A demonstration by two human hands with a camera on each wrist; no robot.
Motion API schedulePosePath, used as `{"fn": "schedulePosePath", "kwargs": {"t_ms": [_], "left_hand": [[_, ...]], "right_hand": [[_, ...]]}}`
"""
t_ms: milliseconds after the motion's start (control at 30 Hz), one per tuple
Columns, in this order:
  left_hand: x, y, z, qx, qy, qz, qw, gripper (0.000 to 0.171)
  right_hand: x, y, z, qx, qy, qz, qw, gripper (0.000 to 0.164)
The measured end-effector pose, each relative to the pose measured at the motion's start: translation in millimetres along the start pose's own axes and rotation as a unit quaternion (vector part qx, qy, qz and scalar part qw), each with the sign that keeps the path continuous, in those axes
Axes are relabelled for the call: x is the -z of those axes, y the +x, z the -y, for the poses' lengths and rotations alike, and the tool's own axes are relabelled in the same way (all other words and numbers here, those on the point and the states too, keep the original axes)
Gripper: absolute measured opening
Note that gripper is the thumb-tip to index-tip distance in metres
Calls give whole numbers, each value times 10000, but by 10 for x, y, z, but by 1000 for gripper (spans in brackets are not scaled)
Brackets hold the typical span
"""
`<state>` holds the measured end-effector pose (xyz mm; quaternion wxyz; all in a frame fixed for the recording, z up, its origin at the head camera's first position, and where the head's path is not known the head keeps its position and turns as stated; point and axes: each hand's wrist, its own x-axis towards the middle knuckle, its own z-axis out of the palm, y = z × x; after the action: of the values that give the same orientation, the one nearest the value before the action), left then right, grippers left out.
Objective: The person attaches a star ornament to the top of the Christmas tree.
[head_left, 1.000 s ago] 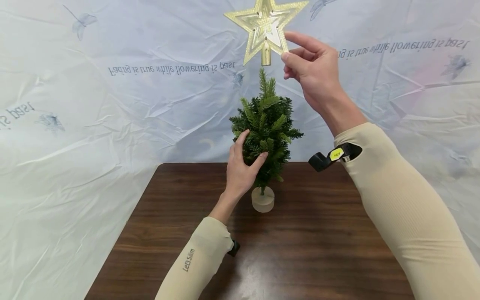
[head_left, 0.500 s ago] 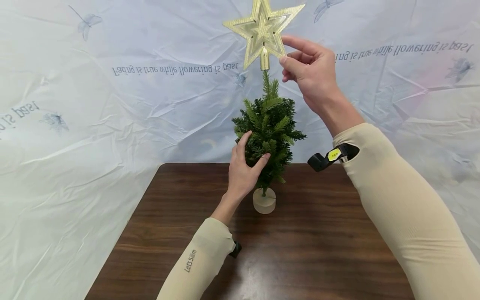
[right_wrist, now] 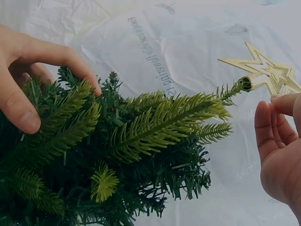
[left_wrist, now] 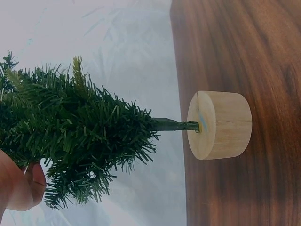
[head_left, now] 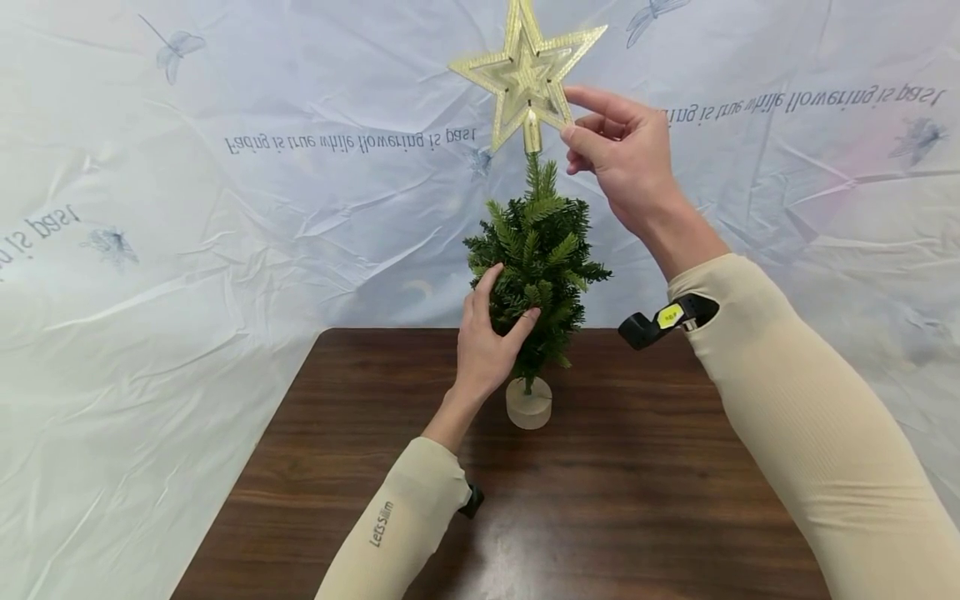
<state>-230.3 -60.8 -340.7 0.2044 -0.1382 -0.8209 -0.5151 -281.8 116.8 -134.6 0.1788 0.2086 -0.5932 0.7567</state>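
One tree (head_left: pixel 553 250): left hand (head_left: pixel 483 337) grips its left side, right hand (head_left: pixel 628 154) pinches star (head_left: pixel 527 77) above it. Star's dropped slightly; socket (head_left: pixel 532 135) now at tree's tip (head_left: pixel 533 171), probably starting to seat.

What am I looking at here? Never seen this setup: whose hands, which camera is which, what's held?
No robot: just a person's bare left hand and right hand. The wide picture comes from a camera on the head, looking forward and down; the other two come from one camera on each wrist, so they look sideways. A small artificial tree stands on a round wooden base on a dark table. The left hand holds the tree's foliage; the right hand pinches a gold star by a lower point, its socket at the treetop. Behind is a pale printed sheet.
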Motion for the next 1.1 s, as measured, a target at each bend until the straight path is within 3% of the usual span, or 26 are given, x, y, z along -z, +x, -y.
{"fn": "schedulePosePath", "kwargs": {"t_ms": [1100], "left_hand": [[6,-9,-3,31,39,-3,10000,77]], "right_hand": [[181,-82,-262,158,21,-7,9999,37]]}}
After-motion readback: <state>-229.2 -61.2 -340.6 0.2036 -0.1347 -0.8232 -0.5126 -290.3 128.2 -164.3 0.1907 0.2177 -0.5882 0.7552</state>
